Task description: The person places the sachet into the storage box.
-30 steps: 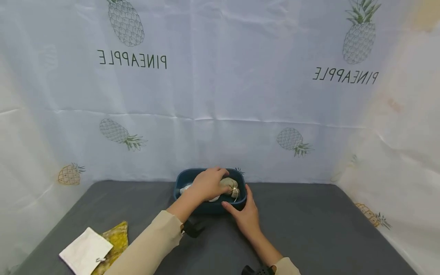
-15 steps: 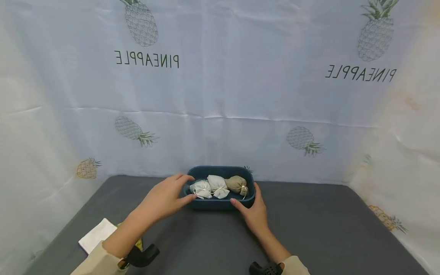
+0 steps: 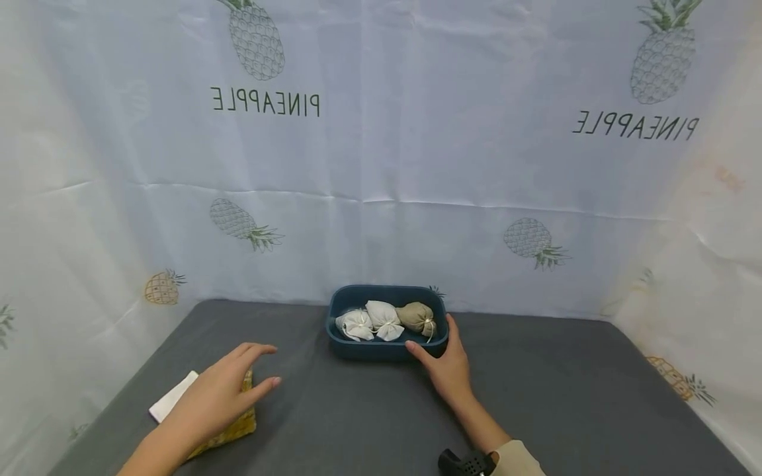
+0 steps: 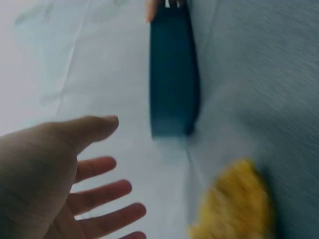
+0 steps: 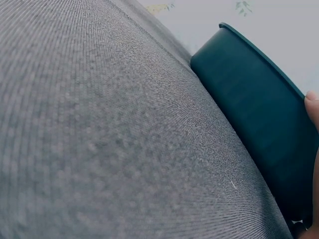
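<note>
A dark blue tub stands at the back of the grey table. Side by side in it lie two white tied sachets and a tan one. My right hand holds the tub's right front corner, thumb at the front rim and fingers around the right side. Over the left part of the table is my left hand, its fingers spread and holding nothing. Under and beside it lie a yellow patterned fabric piece and a white fabric square, both partly hidden by the hand.
A white curtain with pineapple prints hangs directly behind the tub and along both sides of the table. Grey cloth covers the tabletop.
My left hand has come out of the tub and moved left and nearer, over the fabric pieces. The right hand stays on the tub's corner. The head view has shifted slightly left.
</note>
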Action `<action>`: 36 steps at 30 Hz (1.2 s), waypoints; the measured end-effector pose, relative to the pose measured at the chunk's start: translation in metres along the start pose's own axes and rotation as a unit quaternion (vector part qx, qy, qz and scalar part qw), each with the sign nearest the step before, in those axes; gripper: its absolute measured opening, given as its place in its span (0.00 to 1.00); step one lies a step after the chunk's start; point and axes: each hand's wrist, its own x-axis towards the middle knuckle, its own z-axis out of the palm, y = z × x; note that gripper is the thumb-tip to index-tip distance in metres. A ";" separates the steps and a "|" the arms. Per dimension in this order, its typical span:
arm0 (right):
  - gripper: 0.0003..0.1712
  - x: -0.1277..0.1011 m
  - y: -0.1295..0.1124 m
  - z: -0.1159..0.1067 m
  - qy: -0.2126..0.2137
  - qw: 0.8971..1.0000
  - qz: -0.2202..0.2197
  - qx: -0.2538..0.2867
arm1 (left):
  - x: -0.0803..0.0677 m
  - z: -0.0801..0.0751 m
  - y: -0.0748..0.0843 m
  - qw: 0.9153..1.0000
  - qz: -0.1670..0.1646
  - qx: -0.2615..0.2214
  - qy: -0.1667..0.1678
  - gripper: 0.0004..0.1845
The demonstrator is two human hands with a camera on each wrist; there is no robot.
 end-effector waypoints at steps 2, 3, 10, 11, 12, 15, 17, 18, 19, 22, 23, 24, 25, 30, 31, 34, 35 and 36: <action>0.62 -0.001 0.001 -0.001 -0.001 1.000 0.001 -0.003 | -0.004 0.006 -0.009 1.000 -0.009 -0.010 -0.006 0.28; 0.62 -0.001 0.002 -0.002 -0.001 1.000 0.002 -0.004 | -0.006 0.009 -0.012 1.000 -0.009 -0.010 -0.007 0.28; 0.62 -0.002 0.007 -0.009 0.001 1.000 0.012 -0.012 | 0.000 0.013 -0.028 1.000 0.013 0.015 -0.009 0.31; 0.62 -0.002 0.007 -0.009 0.001 1.000 0.012 -0.013 | 0.000 0.011 -0.031 1.000 0.012 0.017 -0.012 0.32; 0.62 -0.003 0.007 -0.010 0.001 1.000 0.013 -0.014 | 0.001 0.009 -0.034 1.000 0.010 0.018 -0.016 0.33; 0.62 -0.003 0.007 -0.010 0.003 1.000 0.015 -0.016 | 0.000 0.004 -0.047 1.000 -0.006 0.015 -0.025 0.34; 0.62 -0.004 0.006 -0.008 0.002 1.000 0.016 -0.018 | -0.002 0.002 -0.056 0.999 -0.021 0.011 -0.028 0.35; 0.62 -0.004 0.006 -0.007 0.002 1.000 0.016 -0.019 | -0.003 0.002 -0.060 0.999 -0.028 0.009 -0.029 0.35; 0.62 -0.004 0.005 -0.005 0.002 1.000 0.016 -0.019 | -0.004 0.002 -0.064 0.999 -0.034 0.010 -0.029 0.36; 0.62 -0.004 0.004 -0.002 0.003 1.000 0.012 -0.016 | -0.008 0.004 -0.076 0.999 -0.041 0.018 -0.027 0.37; 0.62 -0.004 0.003 -0.001 0.004 1.000 0.011 -0.014 | -0.010 0.005 -0.079 0.999 -0.040 0.020 -0.023 0.38; 0.62 -0.003 0.003 0.000 0.006 1.000 0.009 -0.011 | -0.012 0.006 -0.082 0.999 -0.038 0.021 -0.017 0.37; 0.62 -0.003 0.002 0.000 0.006 1.000 0.008 -0.009 | -0.014 0.008 -0.085 0.999 -0.035 0.021 -0.006 0.37; 0.63 -0.001 -0.001 0.001 0.007 1.000 0.003 -0.007 | -0.025 0.021 -0.091 0.998 -0.047 0.018 0.028 0.39; 0.63 0.000 -0.001 0.001 0.007 1.000 0.003 -0.008 | -0.026 0.023 -0.092 0.998 -0.061 0.017 0.025 0.40; 0.62 0.000 -0.002 0.000 0.007 1.000 0.001 -0.010 | -0.027 0.028 -0.094 0.994 -0.108 0.010 -0.004 0.47; 0.62 0.000 -0.002 0.000 0.007 1.000 0.002 -0.011 | -0.027 0.030 -0.095 0.992 -0.126 0.004 -0.017 0.48; 0.62 0.000 -0.002 0.000 0.007 1.000 0.003 -0.013 | -0.027 0.031 -0.096 0.990 -0.141 -0.004 -0.026 0.50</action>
